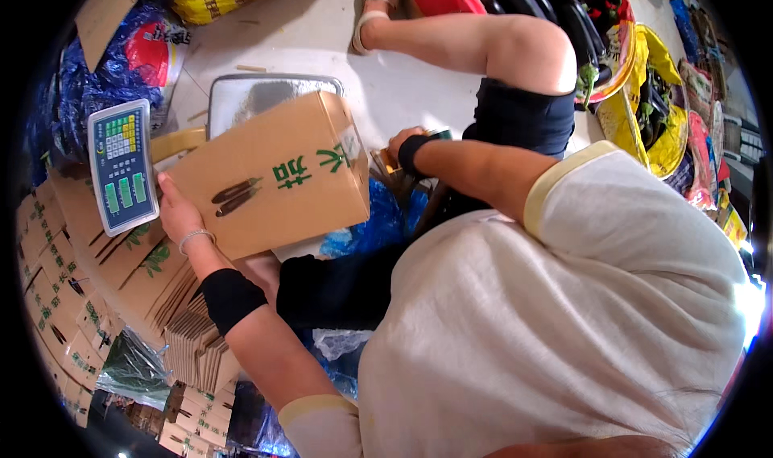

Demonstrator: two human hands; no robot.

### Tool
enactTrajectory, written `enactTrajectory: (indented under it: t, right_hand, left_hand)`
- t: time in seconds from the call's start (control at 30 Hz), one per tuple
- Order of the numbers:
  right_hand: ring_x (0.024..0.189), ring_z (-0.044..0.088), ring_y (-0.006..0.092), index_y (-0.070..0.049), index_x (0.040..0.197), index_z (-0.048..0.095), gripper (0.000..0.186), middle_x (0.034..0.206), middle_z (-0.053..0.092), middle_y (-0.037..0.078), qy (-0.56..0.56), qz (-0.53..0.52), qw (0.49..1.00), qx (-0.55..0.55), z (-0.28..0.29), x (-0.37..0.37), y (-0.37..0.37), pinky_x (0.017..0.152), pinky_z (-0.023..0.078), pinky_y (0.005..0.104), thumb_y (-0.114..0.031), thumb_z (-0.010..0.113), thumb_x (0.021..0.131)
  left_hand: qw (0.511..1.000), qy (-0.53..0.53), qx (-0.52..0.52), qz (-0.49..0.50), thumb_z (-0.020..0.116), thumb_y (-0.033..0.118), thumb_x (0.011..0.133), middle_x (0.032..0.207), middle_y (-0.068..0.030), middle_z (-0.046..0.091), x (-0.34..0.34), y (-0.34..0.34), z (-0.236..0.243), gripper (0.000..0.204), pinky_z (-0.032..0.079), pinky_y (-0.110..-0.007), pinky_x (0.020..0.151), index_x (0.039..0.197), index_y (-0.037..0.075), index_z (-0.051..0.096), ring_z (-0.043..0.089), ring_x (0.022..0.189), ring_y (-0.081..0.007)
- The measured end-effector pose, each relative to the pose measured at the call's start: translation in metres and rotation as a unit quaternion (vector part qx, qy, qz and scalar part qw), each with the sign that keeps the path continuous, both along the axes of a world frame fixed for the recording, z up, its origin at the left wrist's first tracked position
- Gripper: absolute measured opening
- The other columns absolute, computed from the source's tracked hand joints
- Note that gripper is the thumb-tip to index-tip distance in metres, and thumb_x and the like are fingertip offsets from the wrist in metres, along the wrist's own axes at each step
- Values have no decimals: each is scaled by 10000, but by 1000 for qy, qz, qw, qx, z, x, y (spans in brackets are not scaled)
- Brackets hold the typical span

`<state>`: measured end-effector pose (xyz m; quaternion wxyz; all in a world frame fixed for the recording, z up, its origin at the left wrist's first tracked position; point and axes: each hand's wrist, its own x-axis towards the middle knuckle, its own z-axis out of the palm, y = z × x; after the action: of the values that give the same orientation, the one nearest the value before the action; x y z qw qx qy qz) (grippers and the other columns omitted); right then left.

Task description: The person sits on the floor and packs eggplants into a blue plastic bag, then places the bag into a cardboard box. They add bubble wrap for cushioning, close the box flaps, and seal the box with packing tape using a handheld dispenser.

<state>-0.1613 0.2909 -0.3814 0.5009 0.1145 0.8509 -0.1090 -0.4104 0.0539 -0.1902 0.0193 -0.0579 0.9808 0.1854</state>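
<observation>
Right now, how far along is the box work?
Done: nothing packed is visible. In hand: the left hand holds the brown cardboard box over the metal scale platform; the right hand is at its far end. Left: flat cartons remain stacked; dark purple eggplants lie loose.

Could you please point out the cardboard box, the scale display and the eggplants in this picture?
cardboard box [278,176]: head view, on its printed brown side.
scale display [122,165]: head view, middle of its keypad face.
eggplants [555,11]: head view, on a dark purple one in the pile at top.
</observation>
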Motion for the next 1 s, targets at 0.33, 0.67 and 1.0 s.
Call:
enactTrajectory:
  t: [0.33,0.67,1.0]
  right_hand:
    - [1207,428,384,-81,1313,414,536,1324,444,176,77,-264,951,142,43,-21,56,939,352,566,-370,490,867]
    - [1282,318,306,66,1325,312,830,1368,334,237,381,-573,569,-451,148,-57,-11,1043,257,335,-625,336,866]
    - [980,590,219,-9,1169,528,853,1092,585,151,207,-670,475,-532,126,-60,16,851,473,346,-748,357,778]
  left_hand:
    - [998,-63,-7,23,271,661,826,1156,-182,574,-3,5,1,756,358,-383,948,1114,51,612,503,1104,-359]
    - [994,-85,32,55,362,611,854,1309,-177,458,-19,-49,-48,732,336,-368,990,1228,-1,507,424,1210,-313]
    - [657,-258,705,71,375,510,919,1278,-80,476,93,-85,-50,608,411,-361,936,1320,53,384,466,1152,-230]
